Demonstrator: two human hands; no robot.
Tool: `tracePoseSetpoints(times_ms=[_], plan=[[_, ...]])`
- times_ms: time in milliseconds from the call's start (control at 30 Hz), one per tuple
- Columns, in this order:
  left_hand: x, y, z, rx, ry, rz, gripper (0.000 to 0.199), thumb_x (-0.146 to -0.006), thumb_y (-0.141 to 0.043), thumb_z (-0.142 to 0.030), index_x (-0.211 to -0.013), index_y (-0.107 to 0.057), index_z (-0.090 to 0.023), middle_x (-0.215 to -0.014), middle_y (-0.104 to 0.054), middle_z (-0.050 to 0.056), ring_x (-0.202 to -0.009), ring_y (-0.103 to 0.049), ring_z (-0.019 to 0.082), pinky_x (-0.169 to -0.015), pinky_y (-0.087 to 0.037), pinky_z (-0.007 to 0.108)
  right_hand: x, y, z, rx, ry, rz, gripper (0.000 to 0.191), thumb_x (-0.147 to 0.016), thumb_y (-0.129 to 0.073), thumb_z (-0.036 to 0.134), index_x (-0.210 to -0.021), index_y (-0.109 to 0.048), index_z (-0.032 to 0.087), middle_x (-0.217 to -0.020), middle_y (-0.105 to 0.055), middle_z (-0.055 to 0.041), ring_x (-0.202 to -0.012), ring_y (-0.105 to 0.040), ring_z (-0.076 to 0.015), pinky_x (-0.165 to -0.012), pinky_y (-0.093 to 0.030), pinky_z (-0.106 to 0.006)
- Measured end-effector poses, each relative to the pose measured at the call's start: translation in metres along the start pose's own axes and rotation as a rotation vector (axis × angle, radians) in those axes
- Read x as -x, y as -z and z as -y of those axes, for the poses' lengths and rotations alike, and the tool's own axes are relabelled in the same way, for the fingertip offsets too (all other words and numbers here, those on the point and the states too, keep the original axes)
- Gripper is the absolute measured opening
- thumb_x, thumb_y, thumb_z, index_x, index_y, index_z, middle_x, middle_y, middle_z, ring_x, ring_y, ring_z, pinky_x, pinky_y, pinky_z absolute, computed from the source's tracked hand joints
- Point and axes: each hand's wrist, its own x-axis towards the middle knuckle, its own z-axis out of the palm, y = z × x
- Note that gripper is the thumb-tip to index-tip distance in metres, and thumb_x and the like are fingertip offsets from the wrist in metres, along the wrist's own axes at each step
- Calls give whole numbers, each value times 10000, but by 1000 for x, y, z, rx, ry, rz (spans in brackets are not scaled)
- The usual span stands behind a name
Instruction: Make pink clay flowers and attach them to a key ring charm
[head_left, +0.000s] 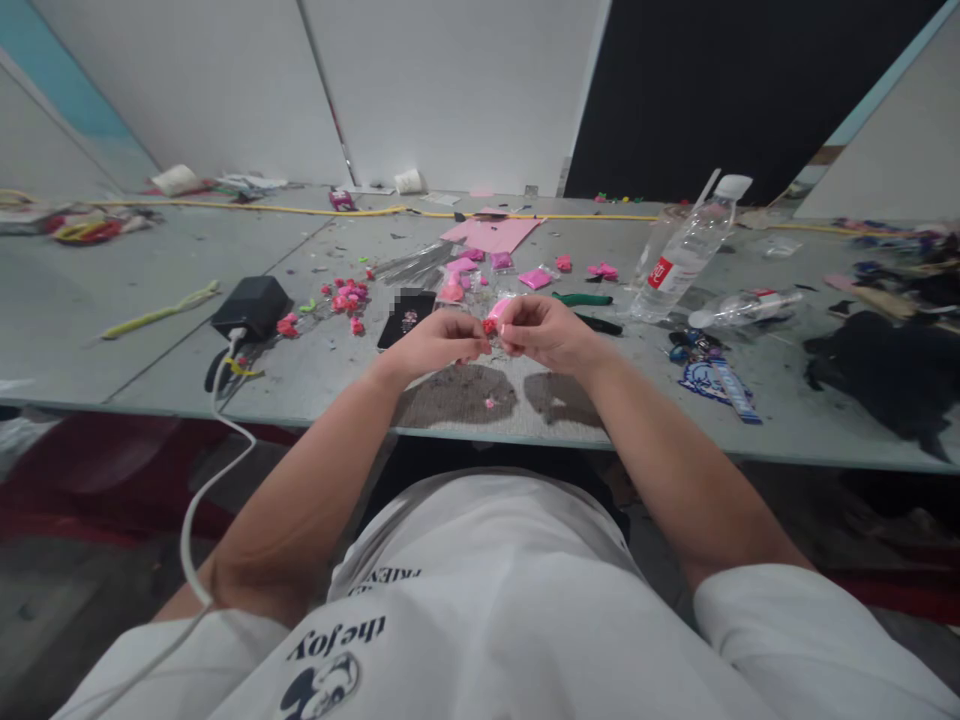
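Observation:
A small red-pink piece, shaped like a little flower point(490, 326), sits between my two hands above the table's near edge. My left hand point(448, 338) is closed, its fingertips pinched at the piece's left side. From the other side, my right hand point(544, 333) pinches at it with thumb and forefinger. Which fingers bear its weight I cannot tell. Just behind my left hand lies a black phone point(405, 318). Pink clay packets point(536, 278) lie beyond my hands, and green-handled pliers point(585, 299) rest behind the right one. Several finished-looking pink flower pieces point(347, 294) are clustered to the left.
A black power adapter point(251, 306) with a white cable point(196, 500) stands at left. A clear bottle point(686, 250) stands at right, with another bottle point(750, 308) lying beside it. A keychain point(716, 385) and dark cloth point(885, 370) lie further right. A yellow cord point(300, 207) crosses the back.

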Motion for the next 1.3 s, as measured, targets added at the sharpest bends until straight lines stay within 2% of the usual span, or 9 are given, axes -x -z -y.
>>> tracePoseSetpoints(times_ms=[100, 200, 267, 400, 500, 700, 933, 1167, 1300], plan=[[5, 1, 1, -217, -81, -39, 184, -884, -733, -334, -901, -783, -157, -754, -690, 32, -635, -573, 125, -586, -442, 250, 1, 2, 5, -16, 90, -57, 504, -678, -1014, 540, -840, -658, 222, -670, -642, 65, -606, -599, -100, -590, -494, -254], [16, 1, 4, -424, -216, 98, 235, -920, -708, -288, -1089, -832, -181, -989, -752, 85, -770, -657, 154, -698, -516, 270, 2, 2, 8, 7, 137, -99, 515, -694, -993, 588, -834, -642, 238, -666, -605, 74, -587, -559, -100, -586, -486, -272], [26, 0, 6, -490, -271, 213, 253, -968, -669, -276, -1134, -846, -204, -1051, -746, 103, -850, -695, 178, -795, -554, 297, 3, -1, 9, 7, 152, -106, 515, -701, -987, 597, -820, -634, 242, -649, -582, 78, -577, -536, -99, -582, -470, -276], [42, -8, 9, -540, -291, 263, 294, -1032, -624, -270, -1232, -839, -266, -1096, -740, 106, -1032, -716, 218, -1012, -554, 358, 4, -7, 11, 7, 157, -76, 502, -707, -986, 595, -810, -647, 238, -662, -596, 68, -583, -531, -96, -575, -444, -275], [44, -15, 12, -559, -277, 228, 301, -1050, -615, -285, -1251, -839, -277, -1118, -731, 113, -1061, -704, 225, -985, -562, 347, 5, -10, 12, 17, 152, -76, 511, -700, -983, 611, -802, -646, 240, -669, -611, 65, -587, -530, -99, -574, -447, -276], [40, -20, 17, -516, -317, 176, 255, -1067, -615, -297, -1053, -863, -239, -1020, -749, 97, -962, -719, 209, -1015, -555, 375, 8, -11, 14, -16, 192, -58, 491, -733, -971, 594, -799, -643, 234, -628, -606, 66, -571, -523, -95, -573, -432, -270], [45, -19, 14, -539, -318, 178, 267, -1055, -641, -305, -1227, -837, -250, -1097, -746, 121, -1052, -703, 235, -959, -565, 353, 11, -16, 15, -52, 250, -31, 453, -706, -995, 562, -796, -694, 235, -632, -640, 57, -568, -545, -100, -566, -450, -273], [46, -24, 18, -533, -338, 142, 239, -1061, -630, -293, -1091, -857, -226, -1042, -743, 117, -987, -706, 220, -898, -574, 338, 10, -14, 15, -97, 317, 67, 456, -677, -1008, 553, -802, -698, 242, -636, -625, 55, -569, -529, -102, -553, -453, -262], [50, -20, 11, -410, -363, 33, 171, -1030, -699, -308, -1042, -845, -221, -1011, -750, 98, -943, -722, 199, -894, -590, 331, 13, -16, 18, -61, 364, 52, 426, -639, -1040, 493, -785, -730, 239, -623, -644, 46, -587, -562, -115, -556, -458, -263]])
